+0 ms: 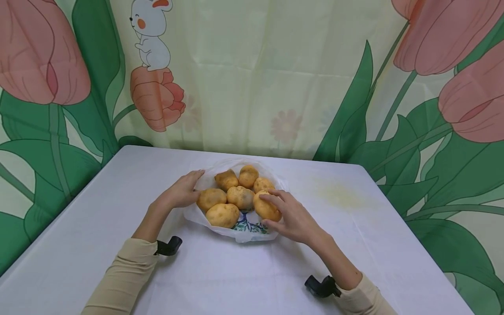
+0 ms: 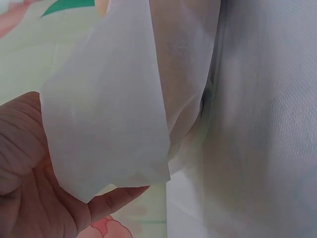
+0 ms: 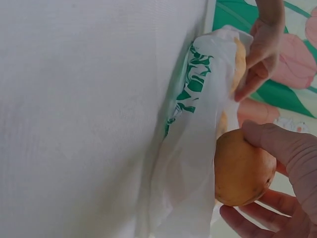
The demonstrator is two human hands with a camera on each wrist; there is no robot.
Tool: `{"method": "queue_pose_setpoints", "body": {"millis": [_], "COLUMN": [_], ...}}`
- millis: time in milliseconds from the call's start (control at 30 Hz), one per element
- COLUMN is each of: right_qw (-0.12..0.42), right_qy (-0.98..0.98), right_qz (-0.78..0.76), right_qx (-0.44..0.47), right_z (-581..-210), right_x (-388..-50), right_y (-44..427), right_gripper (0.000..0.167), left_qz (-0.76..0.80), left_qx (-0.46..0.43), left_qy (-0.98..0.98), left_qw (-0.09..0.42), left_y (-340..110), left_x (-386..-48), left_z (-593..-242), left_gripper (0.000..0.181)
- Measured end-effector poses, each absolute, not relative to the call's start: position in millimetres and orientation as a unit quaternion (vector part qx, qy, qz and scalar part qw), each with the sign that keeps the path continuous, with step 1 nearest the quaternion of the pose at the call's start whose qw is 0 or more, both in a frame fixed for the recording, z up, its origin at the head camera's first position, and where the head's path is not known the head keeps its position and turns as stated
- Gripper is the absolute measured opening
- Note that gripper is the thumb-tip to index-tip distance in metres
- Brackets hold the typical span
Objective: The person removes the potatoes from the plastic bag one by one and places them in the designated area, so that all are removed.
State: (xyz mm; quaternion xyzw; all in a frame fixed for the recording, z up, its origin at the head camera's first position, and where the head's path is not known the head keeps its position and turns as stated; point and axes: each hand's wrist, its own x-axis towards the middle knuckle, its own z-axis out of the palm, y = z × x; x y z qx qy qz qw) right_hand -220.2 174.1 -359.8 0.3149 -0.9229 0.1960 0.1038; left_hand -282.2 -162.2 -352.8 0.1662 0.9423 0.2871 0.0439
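Several yellow-brown potatoes point(image 1: 240, 197) lie in an opened white plastic bag point(image 1: 246, 236) on the table. A green leafy print shows on the bag's side point(image 3: 195, 74) in the right wrist view. My right hand point(image 1: 293, 216) holds a potato point(image 1: 267, 207) at the bag's right side; in the right wrist view its thumb rests on one side of this potato point(image 3: 243, 168), its fingers on the opposite side. My left hand point(image 1: 182, 189) is at the bag's left edge with fingers extended, touching the bag. The bag's film point(image 2: 109, 114) covers part of that hand in the left wrist view.
A white cloth covers the table point(image 1: 220, 280), with a faint yellowish stain point(image 1: 342, 195) to the right of the bag. Behind it hangs a curtain point(image 1: 252, 87) printed with tulips and a rabbit. Black wrist devices point(image 1: 169, 246) sit at both sleeves.
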Motion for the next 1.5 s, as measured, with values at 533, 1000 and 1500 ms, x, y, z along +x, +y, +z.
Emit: {"method": "queue_pose_setpoints", "body": {"millis": [533, 1000, 1500], "right_qw": [0.163, 0.195, 0.210], "right_qy": [-0.920, -0.927, -0.930], "right_qz": [0.223, 0.238, 0.231], "right_qx": [0.277, 0.215, 0.194], "right_z": [-350.6, -341.8, -345.6], "right_x": [-232.3, -242.9, -261.6], "right_y": [193.4, 215.2, 234.5], "right_gripper": [0.066, 0.064, 0.063], "left_qz": [0.284, 0.298, 0.305], "left_qx": [0.161, 0.147, 0.114], "left_qy": [0.945, 0.943, 0.945], "left_qw": [0.023, 0.016, 0.022], "left_y": [-168.6, -176.7, -181.7], "left_x": [-280.9, -282.0, -283.0], "left_z": [-349.9, -349.7, -346.1], "left_gripper": [0.068, 0.067, 0.068]}}
